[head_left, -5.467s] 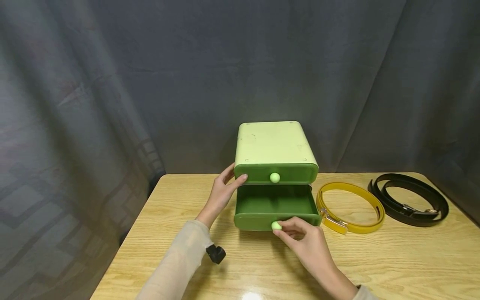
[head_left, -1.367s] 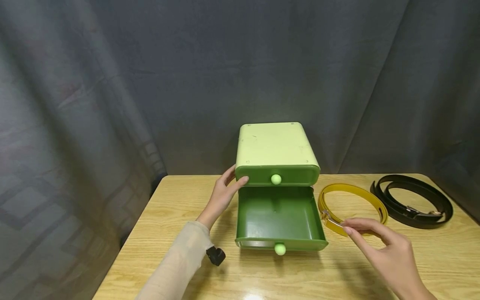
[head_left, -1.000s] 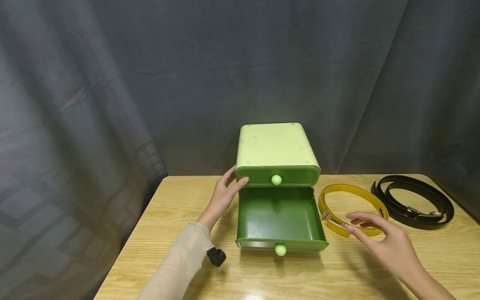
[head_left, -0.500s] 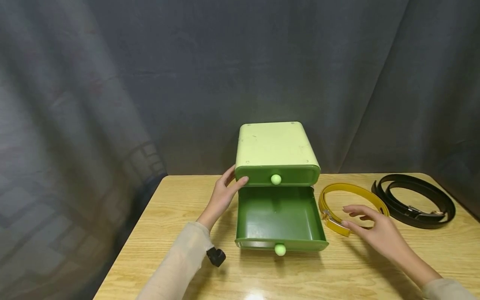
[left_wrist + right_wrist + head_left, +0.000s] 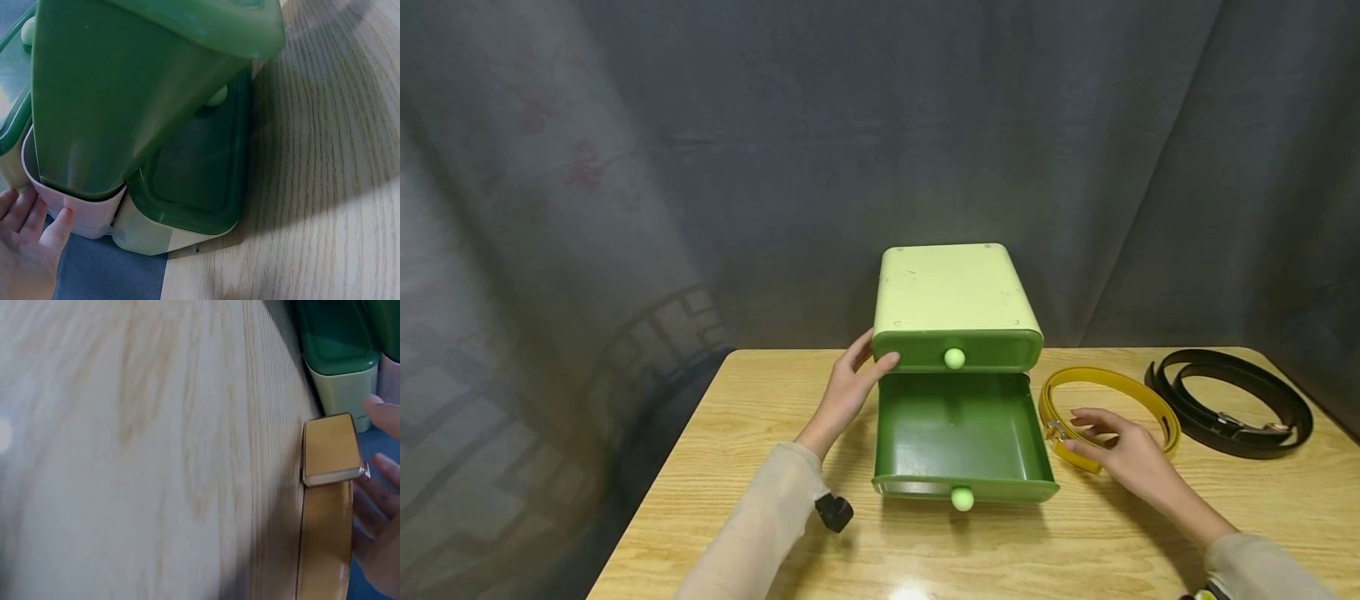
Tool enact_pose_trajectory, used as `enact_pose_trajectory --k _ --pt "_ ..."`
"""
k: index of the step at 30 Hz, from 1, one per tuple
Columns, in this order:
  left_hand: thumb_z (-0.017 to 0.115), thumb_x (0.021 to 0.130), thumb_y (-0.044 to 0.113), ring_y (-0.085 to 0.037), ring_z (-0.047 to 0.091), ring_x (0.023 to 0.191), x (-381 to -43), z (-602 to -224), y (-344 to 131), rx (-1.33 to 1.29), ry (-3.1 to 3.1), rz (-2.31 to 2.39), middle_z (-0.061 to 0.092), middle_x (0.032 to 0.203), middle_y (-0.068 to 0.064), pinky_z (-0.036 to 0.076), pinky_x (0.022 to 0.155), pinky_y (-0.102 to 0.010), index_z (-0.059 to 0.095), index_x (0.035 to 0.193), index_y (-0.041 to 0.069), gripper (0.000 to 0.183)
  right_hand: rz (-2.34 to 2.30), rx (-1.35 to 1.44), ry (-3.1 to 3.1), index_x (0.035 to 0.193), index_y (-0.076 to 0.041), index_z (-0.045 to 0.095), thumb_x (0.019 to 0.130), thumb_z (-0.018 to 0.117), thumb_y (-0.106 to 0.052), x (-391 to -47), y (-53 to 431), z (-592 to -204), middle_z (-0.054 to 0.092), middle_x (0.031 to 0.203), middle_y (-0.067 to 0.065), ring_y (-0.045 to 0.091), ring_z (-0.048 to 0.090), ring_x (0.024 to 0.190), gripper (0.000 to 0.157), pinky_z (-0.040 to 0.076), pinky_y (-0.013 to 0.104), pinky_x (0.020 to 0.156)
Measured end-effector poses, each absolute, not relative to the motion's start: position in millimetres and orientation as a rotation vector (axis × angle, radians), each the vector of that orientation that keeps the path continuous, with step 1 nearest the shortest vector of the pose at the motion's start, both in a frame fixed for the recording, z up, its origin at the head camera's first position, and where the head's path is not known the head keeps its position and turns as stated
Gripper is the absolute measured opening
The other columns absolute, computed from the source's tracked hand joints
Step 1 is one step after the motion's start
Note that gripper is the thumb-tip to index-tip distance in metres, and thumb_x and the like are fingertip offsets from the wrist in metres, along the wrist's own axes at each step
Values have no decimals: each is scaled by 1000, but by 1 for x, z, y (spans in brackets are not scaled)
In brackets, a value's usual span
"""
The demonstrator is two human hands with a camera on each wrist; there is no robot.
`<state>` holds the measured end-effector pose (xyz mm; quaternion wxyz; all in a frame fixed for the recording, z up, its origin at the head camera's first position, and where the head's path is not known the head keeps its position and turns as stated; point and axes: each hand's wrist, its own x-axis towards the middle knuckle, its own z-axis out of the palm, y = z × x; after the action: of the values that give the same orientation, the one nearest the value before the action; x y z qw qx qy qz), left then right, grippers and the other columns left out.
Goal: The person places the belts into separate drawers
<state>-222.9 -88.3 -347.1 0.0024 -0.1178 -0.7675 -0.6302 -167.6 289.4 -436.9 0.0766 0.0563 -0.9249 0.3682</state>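
My left hand (image 5: 844,393) rests against the left side of a pale green drawer cabinet (image 5: 955,287), its thumb on the front of the closed top drawer (image 5: 917,354). Below that, a green drawer (image 5: 955,425) stands pulled out, with nothing inside and a round knob (image 5: 962,499) on its front. The left wrist view also shows a closed bottom drawer (image 5: 194,181) and a pink housing (image 5: 94,215) around the pulled-out one. Over a coiled yellow belt (image 5: 1097,374) hovers my right hand (image 5: 1127,457), thumb and fingers apart around its buckle end (image 5: 332,447).
A coiled black belt (image 5: 1232,443) lies farther right on the wooden table (image 5: 775,392). Behind the table hangs a grey curtain (image 5: 887,150). A small black device (image 5: 833,512) sits at my left wrist.
My right hand has pulled the middle drawer farther out by its knob, let go and moved right to the yellow belt's buckle end. My left hand has stayed on the cabinet.
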Motion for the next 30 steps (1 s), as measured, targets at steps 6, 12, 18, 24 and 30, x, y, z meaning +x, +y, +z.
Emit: enact_pose_trajectory --k 6,12,18,24,30 --pt "65 96 26 -31 34 142 -222 -347 -88 -372 -2405 -1978 37 155 -14 32 113 -50 34 154 7 68 1081 166 -2858 133 8 56 85 79 -37 -171 284 -441 64 120 26 42 61 103 70 54 48 77" --pt "64 96 26 -31 34 142 -222 -346 -88 -374 -2408 -1982 36 155 -14 32 113 -50 34 154 7 68 1025 177 -2878 130 7 58 81 81 -42 -174 281 -443 66 113 27 43 62 101 73 51 56 79" --pt "64 97 27 -30 33 143 -223 -346 -89 -380 -2411 -1979 35 156 -13 32 113 -50 34 154 8 68 1011 162 -2891 129 7 59 81 81 -42 -175 280 -446 64 115 30 47 61 104 73 50 58 81" --pt "64 97 27 -31 33 143 -222 -346 -89 -377 -2411 -1981 35 156 -14 32 113 -49 33 154 8 68 993 160 -2881 124 8 62 83 81 -29 -176 278 -446 68 110 23 39 64 98 59 53 51 77" --pt "65 96 27 -31 35 142 -222 -347 -89 -375 -2406 -1974 37 154 -15 32 113 -48 34 154 6 69 979 184 -2853 118 7 67 84 80 -20 -176 277 -443 70 107 20 37 65 95 45 53 51 77"
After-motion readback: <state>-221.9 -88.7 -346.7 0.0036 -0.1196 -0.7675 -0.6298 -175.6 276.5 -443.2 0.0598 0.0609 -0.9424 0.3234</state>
